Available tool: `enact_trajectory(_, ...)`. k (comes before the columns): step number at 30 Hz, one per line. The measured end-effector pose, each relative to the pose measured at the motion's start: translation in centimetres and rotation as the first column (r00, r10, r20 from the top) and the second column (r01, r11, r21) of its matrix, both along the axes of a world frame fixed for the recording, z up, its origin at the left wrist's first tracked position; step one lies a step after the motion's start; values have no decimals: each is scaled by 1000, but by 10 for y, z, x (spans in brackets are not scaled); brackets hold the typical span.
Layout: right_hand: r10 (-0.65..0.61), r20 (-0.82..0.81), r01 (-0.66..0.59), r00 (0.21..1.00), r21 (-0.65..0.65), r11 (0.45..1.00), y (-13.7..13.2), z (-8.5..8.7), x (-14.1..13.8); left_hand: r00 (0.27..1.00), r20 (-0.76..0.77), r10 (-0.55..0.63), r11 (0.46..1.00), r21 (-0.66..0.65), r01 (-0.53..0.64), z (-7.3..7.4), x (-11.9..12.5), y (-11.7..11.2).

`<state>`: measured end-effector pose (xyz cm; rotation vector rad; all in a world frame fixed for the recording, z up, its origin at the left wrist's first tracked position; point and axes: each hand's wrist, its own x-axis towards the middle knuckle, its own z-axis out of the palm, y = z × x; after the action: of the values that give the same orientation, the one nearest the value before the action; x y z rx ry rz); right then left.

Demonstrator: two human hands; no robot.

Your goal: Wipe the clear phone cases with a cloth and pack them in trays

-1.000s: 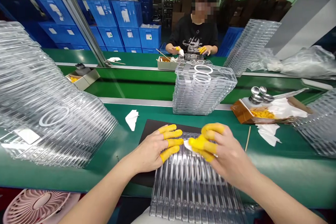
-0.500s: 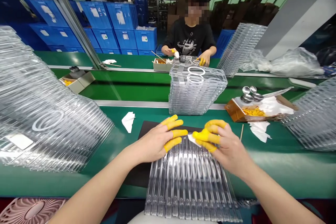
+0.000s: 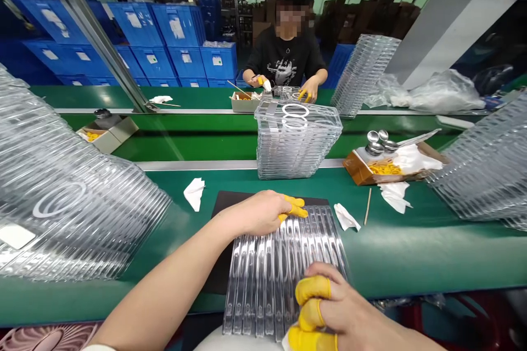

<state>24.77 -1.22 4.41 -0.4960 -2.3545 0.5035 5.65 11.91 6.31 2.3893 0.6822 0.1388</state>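
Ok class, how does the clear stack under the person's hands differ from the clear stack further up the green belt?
The near stack lies on a black mat, while the far stack sits directly on the green belt. The near stack shows a long row of ridged edges; the far stack shows white rings on top. The left hand touches the near stack; no hand touches the far stack. Both are clear plastic.

Right hand [image 3: 337,307] cut off by bottom edge; its fingers [image 3: 310,290] hide near corner of clear plastic trays [image 3: 263,274]
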Motion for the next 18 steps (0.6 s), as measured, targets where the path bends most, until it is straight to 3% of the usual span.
enact_trajectory(1,-18,-24,18,1000,-7,1000,4,1,3,1000,-7,-2,1000,-8,2,1,0,0)
enact_trajectory(3,-167,24,167,986,-34,985,21,7,12,1000,-13,6,1000,-13,-7,2,0,1)
enact_trajectory(5,-356,88,356,930,11,934,42,13,18,1000,-11,25,1000,-9,-26,2,0,2)
enact_trajectory(7,-428,93,422,899,78,903,55,14,17,999,-4,47,999,-9,-47,1,0,3)
enact_trajectory(10,-347,133,344,928,44,938,43,6,5,998,4,59,998,-28,-59,-1,2,4)
enact_trajectory(15,-97,5,97,995,-42,994,-2,0,3,999,9,51,995,-92,-50,-3,2,6)
enact_trajectory(16,-83,-5,83,997,-48,995,-1,3,8,999,12,49,993,-108,-48,-2,1,7)
enact_trajectory(18,-187,24,188,982,-42,981,14,9,23,999,22,40,989,-142,-36,0,-1,11)
